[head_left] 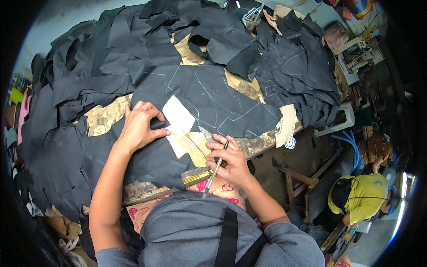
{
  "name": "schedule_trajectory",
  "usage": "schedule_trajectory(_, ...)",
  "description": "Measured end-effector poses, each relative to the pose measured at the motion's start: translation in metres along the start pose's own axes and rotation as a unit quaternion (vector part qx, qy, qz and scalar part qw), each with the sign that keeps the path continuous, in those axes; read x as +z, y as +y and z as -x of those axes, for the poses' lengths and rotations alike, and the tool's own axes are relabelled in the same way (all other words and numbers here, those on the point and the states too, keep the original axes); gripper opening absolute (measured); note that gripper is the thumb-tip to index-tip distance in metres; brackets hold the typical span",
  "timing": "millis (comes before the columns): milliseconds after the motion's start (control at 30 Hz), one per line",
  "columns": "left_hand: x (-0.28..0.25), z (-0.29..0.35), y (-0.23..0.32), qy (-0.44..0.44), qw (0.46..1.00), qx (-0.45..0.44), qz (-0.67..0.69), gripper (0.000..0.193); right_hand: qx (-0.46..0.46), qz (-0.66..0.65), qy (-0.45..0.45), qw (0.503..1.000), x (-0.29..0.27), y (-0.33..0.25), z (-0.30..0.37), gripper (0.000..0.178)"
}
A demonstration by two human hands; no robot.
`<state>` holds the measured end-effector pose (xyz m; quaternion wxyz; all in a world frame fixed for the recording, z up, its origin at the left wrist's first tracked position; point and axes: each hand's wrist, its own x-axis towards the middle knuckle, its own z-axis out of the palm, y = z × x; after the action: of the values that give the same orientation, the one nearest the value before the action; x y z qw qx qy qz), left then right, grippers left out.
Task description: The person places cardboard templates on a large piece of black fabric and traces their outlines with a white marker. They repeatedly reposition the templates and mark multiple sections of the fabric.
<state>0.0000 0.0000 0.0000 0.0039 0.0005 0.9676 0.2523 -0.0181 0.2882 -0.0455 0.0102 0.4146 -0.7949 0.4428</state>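
Note:
My right hand (231,162) is closed round a slim pen (217,168), whose pale end points down toward my lap. Its fingers are beside the right edge of a yellowed pattern piece (195,149) with a dark slit or line in it. A white pattern piece (179,112) adjoins it on the far side. My left hand (141,124) rests on black sheet material (153,153), fingers bent and thumb apart from them. That thumb's tip is at the left edge of the pattern pieces. Pale outlines are drawn on the black sheet (204,93) beyond.
Heaps of black pieces (89,75) cover much of the worn wooden table (109,115). A clear cup (251,18) with pens stands at the back. To the right are a wooden frame (291,182), a white plastic chair (340,120) and a person in a yellow shirt (362,198).

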Motion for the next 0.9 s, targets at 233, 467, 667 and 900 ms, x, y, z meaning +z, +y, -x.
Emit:
schedule_trajectory(233,0.0,0.001,0.006,0.012,0.999,-0.025,0.044,0.045,0.011,-0.015,0.014,1.0,-0.003,-0.003,-0.002,0.021)
schedule_trajectory(467,0.0,0.003,0.005,-0.019,1.0,0.003,-0.004,0.056,-0.002,-0.006,0.002,1.0,-0.004,-0.001,-0.003,0.022)
schedule_trajectory(667,0.001,0.004,0.005,-0.014,1.0,0.002,-0.003,0.056,0.002,-0.004,-0.012,1.0,-0.005,-0.001,-0.005,0.024)
schedule_trajectory(900,-0.002,0.003,0.012,-0.016,1.0,-0.009,-0.002,0.06,0.029,-0.029,-0.083,0.996,-0.018,-0.001,-0.007,0.026)
